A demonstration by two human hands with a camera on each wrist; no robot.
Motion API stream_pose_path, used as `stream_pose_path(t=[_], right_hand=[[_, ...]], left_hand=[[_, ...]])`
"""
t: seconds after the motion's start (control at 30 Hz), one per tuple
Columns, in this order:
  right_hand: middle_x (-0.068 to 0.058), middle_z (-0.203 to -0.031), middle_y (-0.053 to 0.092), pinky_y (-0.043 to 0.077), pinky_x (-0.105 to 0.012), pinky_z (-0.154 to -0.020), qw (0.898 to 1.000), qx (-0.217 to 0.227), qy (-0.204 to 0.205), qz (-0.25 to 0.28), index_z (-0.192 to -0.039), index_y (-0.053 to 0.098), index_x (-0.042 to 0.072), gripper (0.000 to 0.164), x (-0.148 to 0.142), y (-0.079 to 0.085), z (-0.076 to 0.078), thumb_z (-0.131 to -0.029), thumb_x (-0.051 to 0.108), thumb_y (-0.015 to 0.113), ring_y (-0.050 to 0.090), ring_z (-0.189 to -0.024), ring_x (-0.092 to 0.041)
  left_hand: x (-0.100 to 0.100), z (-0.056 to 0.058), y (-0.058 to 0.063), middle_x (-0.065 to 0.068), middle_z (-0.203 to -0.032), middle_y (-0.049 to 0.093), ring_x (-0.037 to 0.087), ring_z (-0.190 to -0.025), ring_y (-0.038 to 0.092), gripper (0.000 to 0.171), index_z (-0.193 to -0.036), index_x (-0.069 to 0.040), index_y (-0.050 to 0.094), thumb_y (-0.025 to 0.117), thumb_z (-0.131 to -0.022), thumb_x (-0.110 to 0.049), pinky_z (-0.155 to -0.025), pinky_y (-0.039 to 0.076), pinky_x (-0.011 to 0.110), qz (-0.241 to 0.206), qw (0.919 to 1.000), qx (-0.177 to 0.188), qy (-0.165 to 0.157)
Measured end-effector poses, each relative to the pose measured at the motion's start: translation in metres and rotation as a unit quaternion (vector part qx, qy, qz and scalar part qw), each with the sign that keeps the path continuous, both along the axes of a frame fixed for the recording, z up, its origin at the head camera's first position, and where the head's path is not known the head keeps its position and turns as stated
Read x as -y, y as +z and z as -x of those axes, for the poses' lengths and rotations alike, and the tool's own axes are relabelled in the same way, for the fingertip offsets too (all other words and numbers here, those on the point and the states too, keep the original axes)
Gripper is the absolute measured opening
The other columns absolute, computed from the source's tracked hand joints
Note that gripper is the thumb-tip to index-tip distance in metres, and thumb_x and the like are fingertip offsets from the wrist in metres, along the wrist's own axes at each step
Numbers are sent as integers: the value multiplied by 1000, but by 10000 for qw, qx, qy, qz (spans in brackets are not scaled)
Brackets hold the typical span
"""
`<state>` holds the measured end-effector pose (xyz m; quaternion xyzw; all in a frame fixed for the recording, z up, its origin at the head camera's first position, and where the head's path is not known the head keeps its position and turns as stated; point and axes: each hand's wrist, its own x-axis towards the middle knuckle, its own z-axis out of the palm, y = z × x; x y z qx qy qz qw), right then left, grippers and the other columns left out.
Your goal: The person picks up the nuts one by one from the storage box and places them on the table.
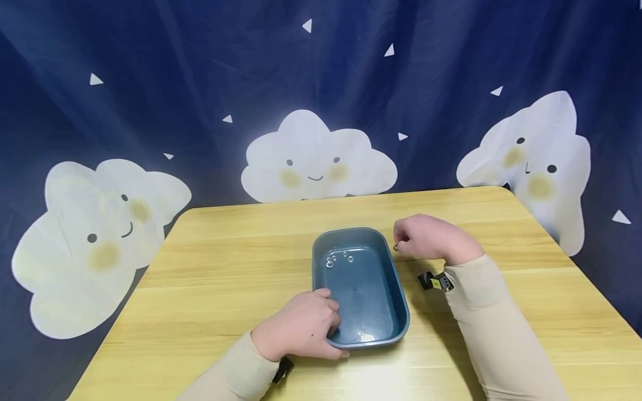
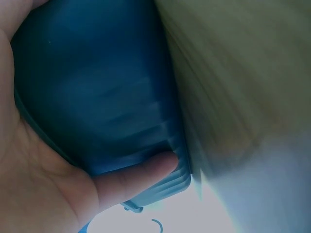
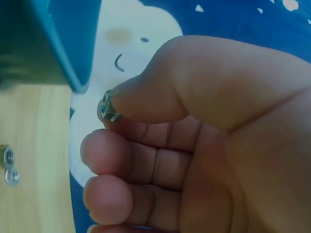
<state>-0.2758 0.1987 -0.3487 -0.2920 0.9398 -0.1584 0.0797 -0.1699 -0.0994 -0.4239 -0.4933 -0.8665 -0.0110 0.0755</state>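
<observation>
A dark blue-green rectangular tray [image 1: 361,301] lies on the table, with several small metal nuts [image 1: 329,264] on its floor toward the far left. My left hand [image 1: 303,326] grips the tray's near-left corner, fingers curled over the rim. In the left wrist view, the thumb [image 2: 138,179] presses along the outer wall. Just right of the tray, my right hand [image 1: 433,238] pinches a small metal nut [image 3: 109,108] between thumb and index finger. The other right fingers are curled toward the palm. Two more nuts [image 3: 8,158] lie on the tabletop in the right wrist view.
The light wood table [image 1: 225,267] extends to both sides of the tray. Behind it hangs a dark blue curtain [image 1: 311,67] with white clouds and triangles. A dark wrist-camera mount [image 1: 435,281] sticks out below the right cuff.
</observation>
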Motion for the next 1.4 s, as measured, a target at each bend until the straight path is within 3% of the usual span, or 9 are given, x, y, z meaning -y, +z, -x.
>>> stream_pose_path(t=[0.33,0.67,1.07,1.4], right_hand=[[2,-73,55,41,-34,-64,9981,502,-286,-200,-80,62,16,9,-15,-13,12,-88,13,60,51,-68,-16],[2,-73,53,39,-34,-64,9971,620,-317,-315,-79,60,14,10,-28,-30,23,-88,10,57,50,-68,-17],[1,-75,54,38,-35,-67,9961,615,-599,-221,-80,59,14,12,-35,-56,34,-89,7,56,50,-71,-18],[-1,-80,58,41,-38,-71,9962,262,-790,-243,-83,60,12,7,-34,-72,44,-89,9,60,53,-75,-21]], left_hand=[[0,1,-1,-17,-59,33,10,-61,25,54,-52,-26,46,75,-72,-67,-60,25,23,41,10000,30,22],[-1,1,1,-17,-59,34,10,-61,27,54,-52,-26,47,75,-72,-67,-59,26,23,46,10000,31,-11],[0,0,-1,-18,-59,32,10,-60,26,56,-51,-26,43,76,-70,-67,-59,25,23,-106,9999,-50,-67],[0,1,-1,-18,-59,31,10,-60,25,56,-51,-26,43,76,-70,-67,-59,24,23,-159,9998,-84,-112]])
